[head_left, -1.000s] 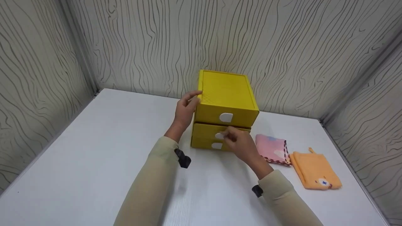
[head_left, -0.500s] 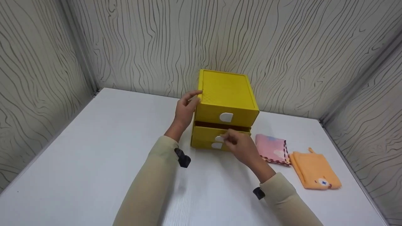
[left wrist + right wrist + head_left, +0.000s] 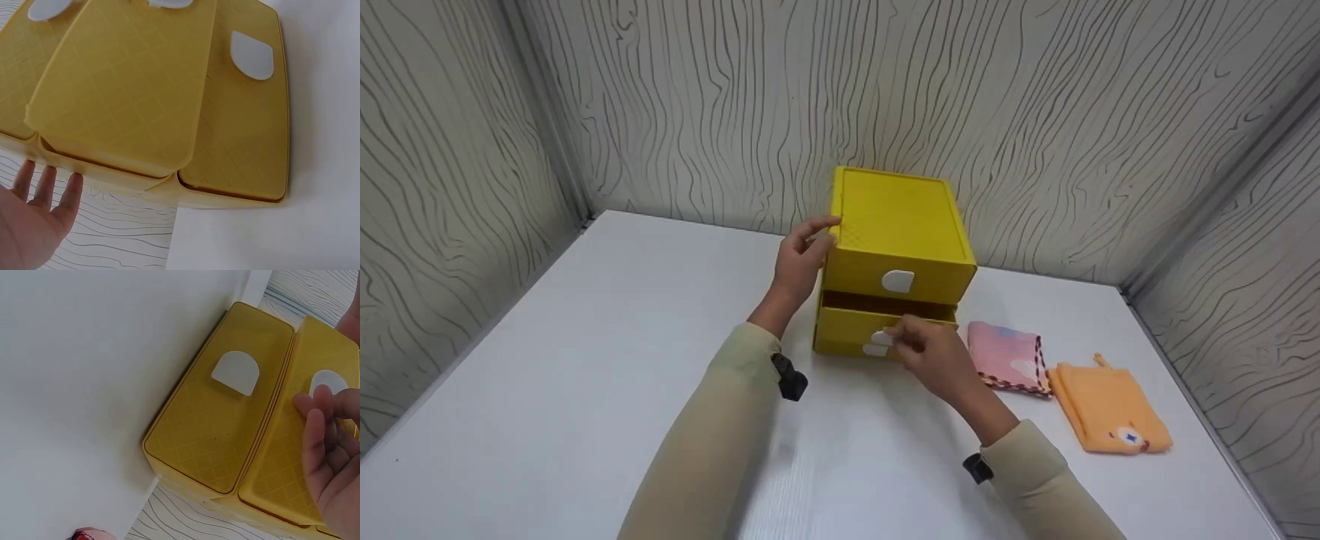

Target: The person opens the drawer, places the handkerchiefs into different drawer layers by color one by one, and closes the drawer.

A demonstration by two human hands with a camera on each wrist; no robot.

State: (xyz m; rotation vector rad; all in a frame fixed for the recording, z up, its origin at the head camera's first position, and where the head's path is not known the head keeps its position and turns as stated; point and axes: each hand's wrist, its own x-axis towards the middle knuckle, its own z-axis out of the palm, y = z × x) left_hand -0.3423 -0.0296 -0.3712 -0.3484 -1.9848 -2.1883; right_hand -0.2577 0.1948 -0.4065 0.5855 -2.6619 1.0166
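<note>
A yellow drawer cabinet [image 3: 896, 210] stands against the back wall, its white-handled drawers stacked. Its middle drawer [image 3: 851, 322] is partly pulled out, with a dark gap above its front; the left wrist view shows that drawer front [image 3: 124, 84] jutting past the other two. My right hand [image 3: 937, 360] pinches the drawer's white handle [image 3: 329, 379] between thumb and fingers. Against the cabinet's left side rests my left hand [image 3: 799, 262], one finger reaching the top edge. Its fingers [image 3: 70, 194] look straight in the left wrist view. What the drawer contains is hidden.
A folded pink cloth [image 3: 1005, 356] with a checked edge lies on the white table [image 3: 585, 375], right of the cabinet. Beside it is a folded orange cloth [image 3: 1110, 409] with a loop. Wood-patterned walls [image 3: 697, 112] enclose the back and sides.
The middle drawer has slid farther out toward me, widening the gap above it. My right hand has moved with its handle, nearer and lower. My left hand has stayed on the cabinet's side.
</note>
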